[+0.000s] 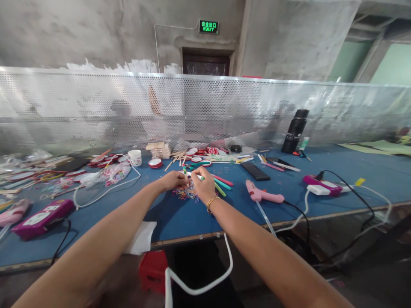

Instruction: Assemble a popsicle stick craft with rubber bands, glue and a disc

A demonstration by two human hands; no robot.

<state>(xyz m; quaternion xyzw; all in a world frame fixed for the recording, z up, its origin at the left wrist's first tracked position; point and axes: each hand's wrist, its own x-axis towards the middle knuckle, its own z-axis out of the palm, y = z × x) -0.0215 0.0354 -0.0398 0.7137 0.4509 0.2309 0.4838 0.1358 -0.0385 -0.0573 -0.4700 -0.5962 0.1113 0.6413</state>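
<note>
Near the middle of the blue table, my right hand is closed round a white marker with a green end. Close beside it, my left hand pinches a small pale piece with green on it; its exact kind is too small to make out. Under both hands lies a pile of colourful thin strings or bands, partly hidden by the fingers. Several coloured markers lie just right of my right hand. Green-handled pliers rest behind the hands.
A pink glue gun, a black phone and a purple power strip lie to the right. A black bottle stands behind them. Another purple strip, a paper cup and craft pieces are leftward. A perforated metal screen borders the table.
</note>
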